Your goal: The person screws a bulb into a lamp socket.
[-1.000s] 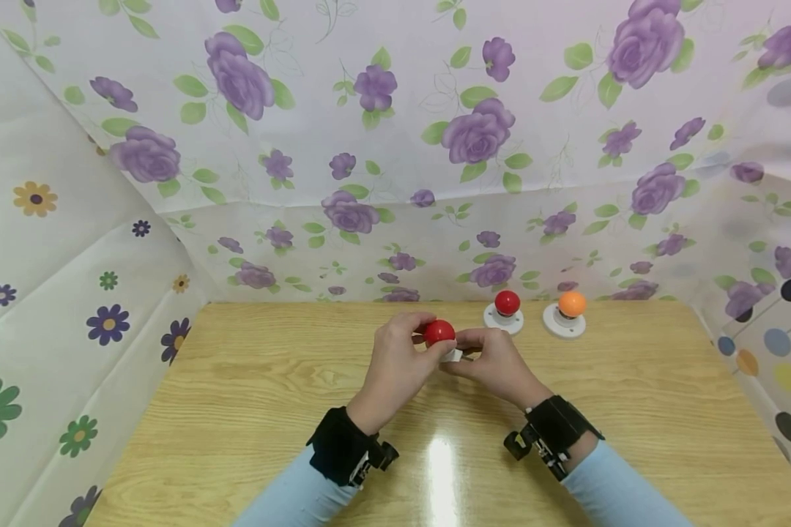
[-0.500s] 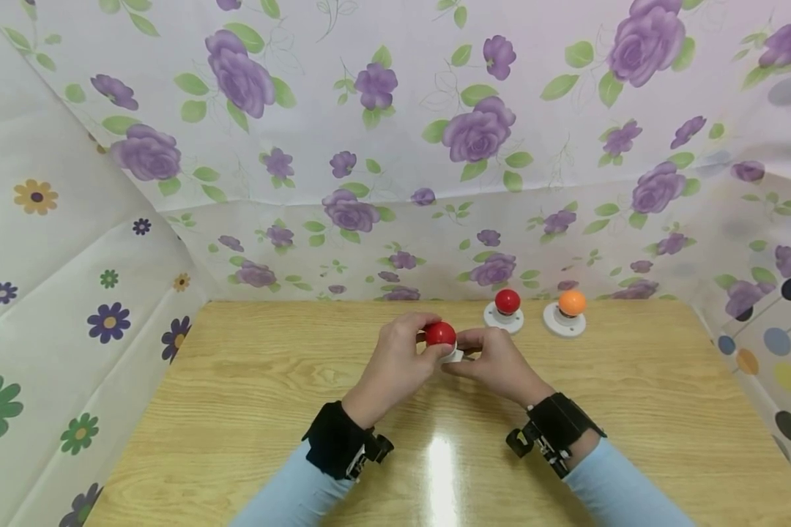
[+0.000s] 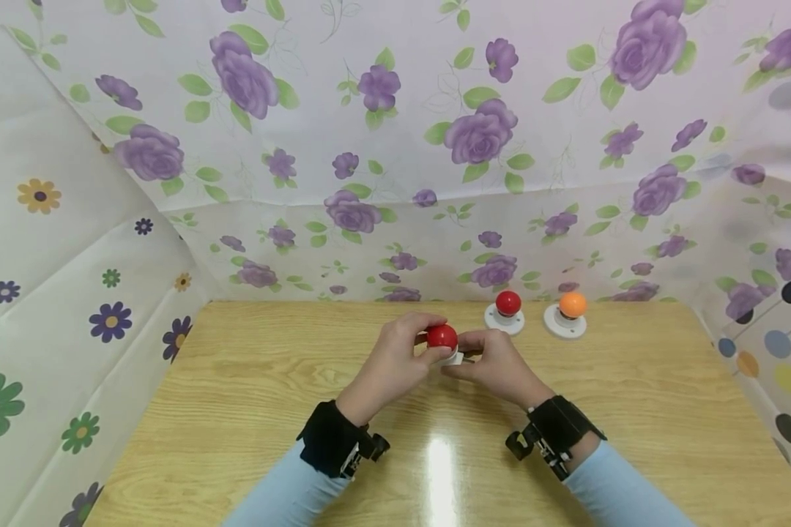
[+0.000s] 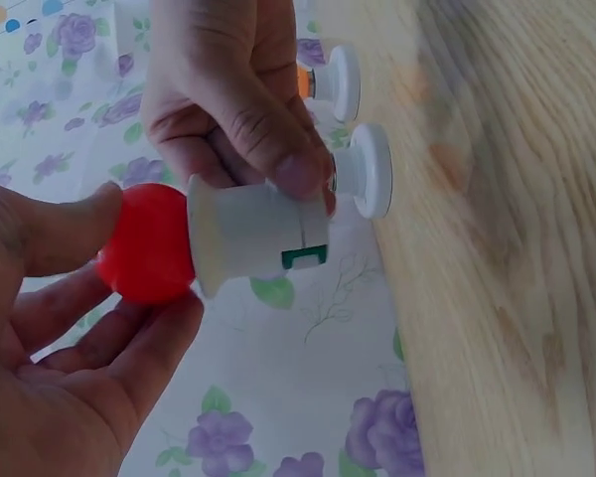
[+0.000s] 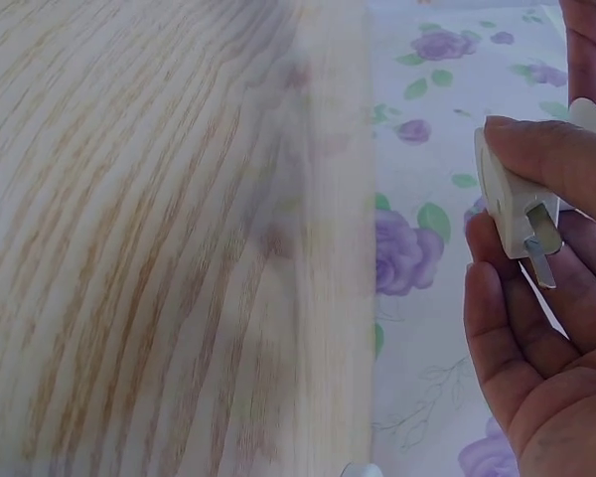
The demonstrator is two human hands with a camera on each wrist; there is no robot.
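A round red bulb (image 3: 442, 337) sits in a white plug-in lamp socket (image 4: 248, 234), held above the middle of the table. My left hand (image 3: 395, 362) pinches the bulb between thumb and fingers. With thumb and fingers, my right hand (image 3: 496, 364) grips the socket at its plug end. The left wrist view shows the socket lying sideways, its flared rim against the bulb and a small green-edged slot on its side. A flat metal prong (image 5: 544, 270) sticks out of the socket in the right wrist view. The bulb's screw base is hidden.
Behind the right hand, a red bulb (image 3: 508, 303) stands upright in a round white base (image 3: 513, 325). To its right is an orange bulb (image 3: 572, 304) in another white base (image 3: 565, 329). A flower-print cloth (image 3: 303, 249) hangs behind the wooden table (image 3: 250, 380).
My left wrist has swung slightly outward to the left while its fingers stay on the bulb. The right hand keeps its hold on the socket, almost still.
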